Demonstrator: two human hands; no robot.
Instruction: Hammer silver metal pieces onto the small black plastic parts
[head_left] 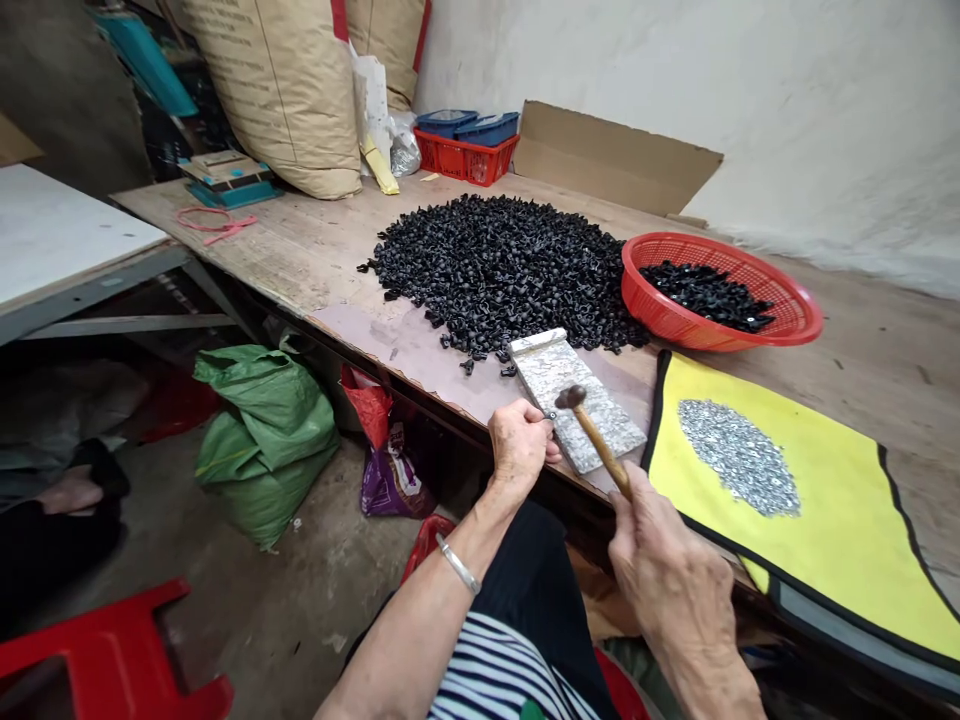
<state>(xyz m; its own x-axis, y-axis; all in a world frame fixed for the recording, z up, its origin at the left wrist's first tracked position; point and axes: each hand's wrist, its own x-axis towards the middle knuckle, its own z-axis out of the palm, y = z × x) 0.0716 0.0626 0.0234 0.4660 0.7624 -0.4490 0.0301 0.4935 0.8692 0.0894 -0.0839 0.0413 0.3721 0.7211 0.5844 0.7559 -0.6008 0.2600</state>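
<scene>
My right hand (pixel 667 560) grips the wooden handle of a small hammer (pixel 592 430), whose dark head hovers just above a grey stone slab (pixel 570 385) at the table's near edge. My left hand (pixel 519 440) is pinched on a small black clip with a metal piece (pixel 550 414) at the slab's left edge. Behind the slab lies a big heap of black plastic clips (pixel 499 265). A pile of small silver nails (pixel 739 455) rests on a yellow mat (pixel 840 520) to the right.
A red round basket (pixel 787 325) holding black clips stands behind the mat. At the far end of the wooden table (pixel 300 250) are paper sacks (pixel 285 90), a red crate (pixel 465 158) and cardboard (pixel 615 150). Green bags (pixel 262 430) and a red stool (pixel 112 655) sit on the floor to the left.
</scene>
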